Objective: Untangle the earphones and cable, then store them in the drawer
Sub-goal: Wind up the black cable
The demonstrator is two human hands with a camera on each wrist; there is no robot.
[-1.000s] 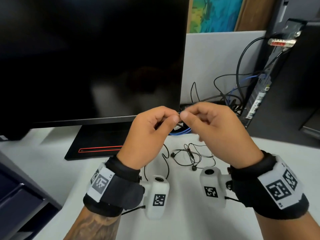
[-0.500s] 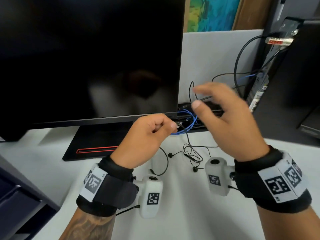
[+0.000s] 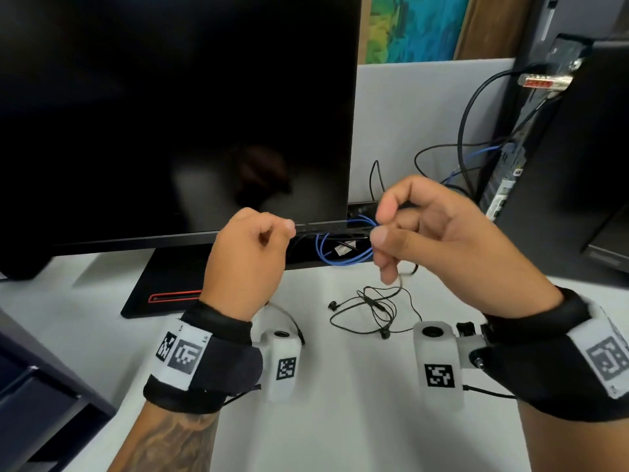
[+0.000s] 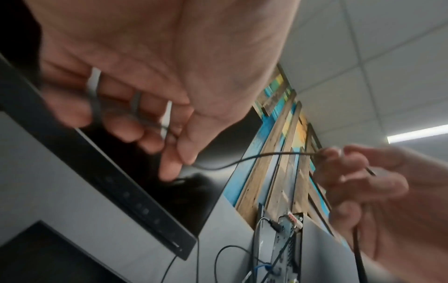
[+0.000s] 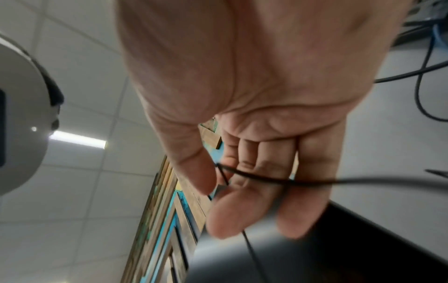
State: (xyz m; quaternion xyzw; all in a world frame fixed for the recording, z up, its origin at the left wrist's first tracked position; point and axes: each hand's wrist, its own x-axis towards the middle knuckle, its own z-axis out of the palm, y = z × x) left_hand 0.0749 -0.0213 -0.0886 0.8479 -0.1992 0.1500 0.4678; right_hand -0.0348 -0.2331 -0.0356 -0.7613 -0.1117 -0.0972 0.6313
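A big black monitor (image 3: 177, 110) is filling the back of the white desk (image 3: 340, 420), its stand (image 3: 163, 284) sitting on the desktop with a red stripe along the front edge. A dark computer tower (image 3: 558, 158) is standing at the right, with black and blue cords looping behind it against a grey partition (image 3: 425, 114). At the lower left edge, dark drawers (image 3: 37, 396) are showing beside the desk.

Both hands are hovering above the desk in front of the monitor's lower edge. The left hand (image 3: 248, 264) is curling its fingers, and from the left wrist camera its thumb and fingertips are pinching a thin black cable (image 4: 242, 159), with more of that cable looping through its curled fingers. The right hand (image 3: 442, 240) is just beside it, apart by a short gap, pinching the same cable between thumb and forefinger while the other fingers are curling around it; the right wrist view is showing the strand crossing the fingers and trailing off down and to the side. A short length of cable is sagging between the 2 hands.

Below them, the earphones (image 3: 374, 308) are lying on the desk in a loose tangle, 2 buds showing at the edges of the loops, and a strand is rising from the pile toward the right hand.
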